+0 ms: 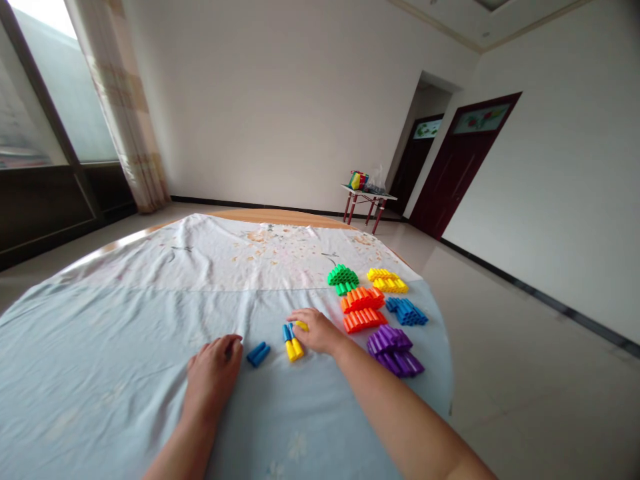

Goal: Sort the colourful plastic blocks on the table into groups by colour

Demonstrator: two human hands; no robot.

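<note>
My right hand (316, 330) rests on the pale blue cloth (115, 347) with its fingers curled over a yellow tube piece (301, 325). Just left of it lies a small joined cluster of blue and yellow tubes (291, 343). A loose pair of blue tubes (259, 354) lies between my two hands. My left hand (214, 375) lies palm down on the cloth, fingers bent, holding nothing, its fingertips a little left of the blue pair.
Sorted piles of tubes lie to the right: green (343, 277), yellow (387, 281), orange (363, 309), blue (406, 311), purple (394, 350). The round table's edge (447, 373) drops off just past them. A small red-legged table (367, 200) stands by the far wall near dark doors.
</note>
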